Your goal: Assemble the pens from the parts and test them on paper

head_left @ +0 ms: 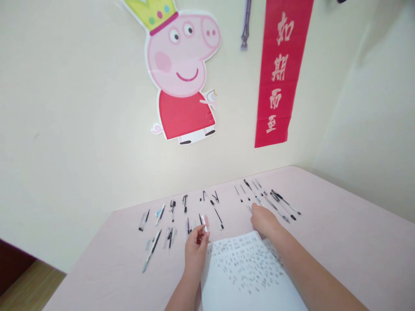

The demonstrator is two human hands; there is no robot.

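My left hand [195,250] rests on the pink table [340,242] at the left edge of a written sheet of paper [249,272]. Its fingers are closed in a pinch on a small clear pen part [205,223]. My right hand [264,219] lies further right, just past the paper's top corner. Its fingers reach into a group of several pens [275,202] and touch one, but I cannot see whether they grip it. Several taken-apart pens [168,220], with barrels, caps and refills, lie spread in rows to the left.
The table stands in a corner against cream walls. On the back wall hang a cartoon pig cutout [183,73] and a red banner with gold characters [280,73]. Wooden floor [29,289] shows past the table's left edge.
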